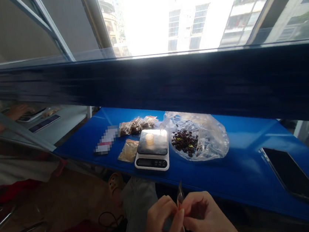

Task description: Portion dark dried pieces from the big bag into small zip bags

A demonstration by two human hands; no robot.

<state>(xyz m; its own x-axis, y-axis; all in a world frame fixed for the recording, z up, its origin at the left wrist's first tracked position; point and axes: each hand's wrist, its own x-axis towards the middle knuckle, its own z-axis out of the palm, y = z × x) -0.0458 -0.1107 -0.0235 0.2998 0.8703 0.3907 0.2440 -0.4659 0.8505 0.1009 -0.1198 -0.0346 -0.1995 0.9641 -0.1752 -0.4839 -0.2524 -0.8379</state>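
Observation:
My left hand (163,219) and my right hand (203,214) meet low in the view, in front of the blue table's edge. Both are closed, pinching a small clear plastic bag (180,191) between thumbs and fingers; its contents are mostly hidden. Beyond them on the table stands a white digital scale (151,160) with a small cup (149,139) on its dark plate. Right of the scale lies a large clear bag (216,142), open, with dark dried pieces (185,141) inside. A flat small bag (129,151) rests left of the scale.
Several filled small bags (137,125) lie behind the scale. A blurred-out item (107,140) is at the table's left, a phone (292,174) at its right. A dark blue shelf edge (150,83) crosses above. Another person's hand (17,111) is at a neighbouring table, far left.

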